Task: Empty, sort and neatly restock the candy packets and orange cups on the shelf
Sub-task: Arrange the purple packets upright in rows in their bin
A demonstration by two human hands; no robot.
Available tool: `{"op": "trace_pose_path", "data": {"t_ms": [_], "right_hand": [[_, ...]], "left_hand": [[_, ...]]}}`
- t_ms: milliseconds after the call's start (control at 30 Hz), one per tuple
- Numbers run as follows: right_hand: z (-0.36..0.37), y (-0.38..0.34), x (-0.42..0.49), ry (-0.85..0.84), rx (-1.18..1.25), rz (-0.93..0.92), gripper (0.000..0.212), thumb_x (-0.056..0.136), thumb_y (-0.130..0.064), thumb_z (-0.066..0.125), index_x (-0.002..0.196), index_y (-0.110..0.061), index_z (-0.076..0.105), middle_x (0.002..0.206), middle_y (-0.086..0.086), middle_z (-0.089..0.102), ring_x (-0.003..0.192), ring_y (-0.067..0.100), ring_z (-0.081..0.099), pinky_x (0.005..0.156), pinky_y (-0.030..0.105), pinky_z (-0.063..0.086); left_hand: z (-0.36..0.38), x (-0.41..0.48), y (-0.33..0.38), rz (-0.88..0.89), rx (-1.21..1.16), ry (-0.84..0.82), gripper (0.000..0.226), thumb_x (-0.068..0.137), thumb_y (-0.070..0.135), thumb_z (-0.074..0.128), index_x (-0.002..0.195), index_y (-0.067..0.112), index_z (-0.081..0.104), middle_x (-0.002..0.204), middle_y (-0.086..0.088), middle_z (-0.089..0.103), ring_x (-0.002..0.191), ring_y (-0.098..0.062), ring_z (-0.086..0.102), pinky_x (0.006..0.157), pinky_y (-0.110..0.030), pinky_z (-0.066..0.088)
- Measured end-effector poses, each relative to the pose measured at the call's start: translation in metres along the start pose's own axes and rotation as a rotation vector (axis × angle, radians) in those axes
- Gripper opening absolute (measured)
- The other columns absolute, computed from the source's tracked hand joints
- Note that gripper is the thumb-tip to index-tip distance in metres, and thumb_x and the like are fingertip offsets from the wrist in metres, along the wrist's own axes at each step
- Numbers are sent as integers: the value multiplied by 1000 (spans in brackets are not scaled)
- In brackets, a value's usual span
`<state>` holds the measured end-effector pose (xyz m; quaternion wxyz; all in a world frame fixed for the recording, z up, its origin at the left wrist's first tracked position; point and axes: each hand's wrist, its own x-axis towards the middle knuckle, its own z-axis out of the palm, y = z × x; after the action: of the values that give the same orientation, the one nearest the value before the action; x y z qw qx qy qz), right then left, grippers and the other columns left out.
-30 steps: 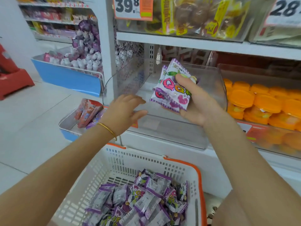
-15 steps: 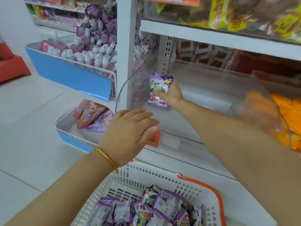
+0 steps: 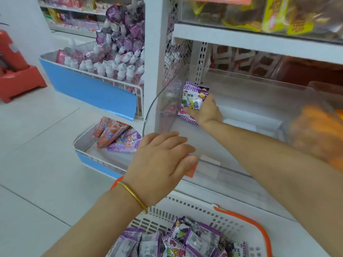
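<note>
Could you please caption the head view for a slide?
Right hand holds purple candy packets upright in the clear bin's rear corner; left hand touches its front edge.

Two hands point(image 3: 159, 160) point(image 3: 207, 112), one basket point(image 3: 185, 205)

Purple candy packets point(image 3: 193, 101) upright, clear bin's point(image 3: 241, 86) back-left corner.
</note>
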<state>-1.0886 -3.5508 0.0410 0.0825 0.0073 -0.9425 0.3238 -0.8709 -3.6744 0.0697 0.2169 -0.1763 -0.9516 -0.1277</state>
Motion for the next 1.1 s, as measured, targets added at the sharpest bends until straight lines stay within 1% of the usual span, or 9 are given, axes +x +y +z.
{"op": "trace_pose_path", "data": {"t_ms": [267,367,467,533,667,767,867,967,1100], "right_hand": [[-5,1,11,-210,5,142,99,60,-65,77,128,-4,39,130,10,48,115,27,54,91,38,48],[-17,0,6,-286,46,180,98,59,-60,81,127,-3,39,126,10,50,111,27,54,76,35,49],[-40,-5,-12,-318,122,184,60,69,-48,80,94,-5,46,88,5,51,88,25,53,49,30,42],[-69,-16,-37,-290,137,75,45,77,-37,77,75,-12,40,76,6,47,78,24,50,49,28,38],[-148,-23,-147,-134,422,-237,21,83,-18,71,79,-19,51,74,4,55,59,17,53,42,14,35],[-159,13,-231,-350,450,-259,13,85,-13,67,78,-20,58,67,4,60,47,16,56,40,13,35],[-99,81,-257,-681,135,-60,5,89,-19,63,90,-14,62,85,6,67,64,16,61,53,20,47],[-22,154,-255,-874,-282,-30,29,93,-27,57,118,-12,57,122,7,59,101,20,57,83,30,46],[44,209,-259,-899,-314,19,48,94,-34,55,131,-7,44,130,17,52,101,23,52,75,28,41]], "left_hand": [[-1,1,1,5,14,4,49,95,50,25,100,30,69,109,9,68,111,-17,60,90,-30,28],[-1,0,1,-2,-6,-11,51,95,50,24,103,29,69,110,8,67,110,-18,60,89,-29,27],[-2,-1,0,22,-13,6,54,96,52,22,114,25,65,117,5,65,113,-20,57,92,-30,29],[-8,-3,4,59,-22,69,45,94,46,35,118,20,64,122,1,62,115,-23,54,94,-33,32],[-20,-20,27,194,-7,203,32,91,31,49,111,14,67,115,-1,65,101,-26,56,84,-37,40],[-5,-45,39,299,-39,68,29,91,27,49,106,9,67,106,-7,65,94,-28,57,82,-37,45],[17,-74,47,292,23,-202,31,87,28,46,101,13,69,102,-4,67,86,-26,61,72,-34,50],[31,-99,51,166,-45,-408,35,83,31,42,98,14,69,102,-4,67,84,-28,65,68,-35,56],[43,-121,49,52,-85,-525,40,83,37,37,97,17,69,108,-6,66,89,-30,65,66,-45,58]]}}
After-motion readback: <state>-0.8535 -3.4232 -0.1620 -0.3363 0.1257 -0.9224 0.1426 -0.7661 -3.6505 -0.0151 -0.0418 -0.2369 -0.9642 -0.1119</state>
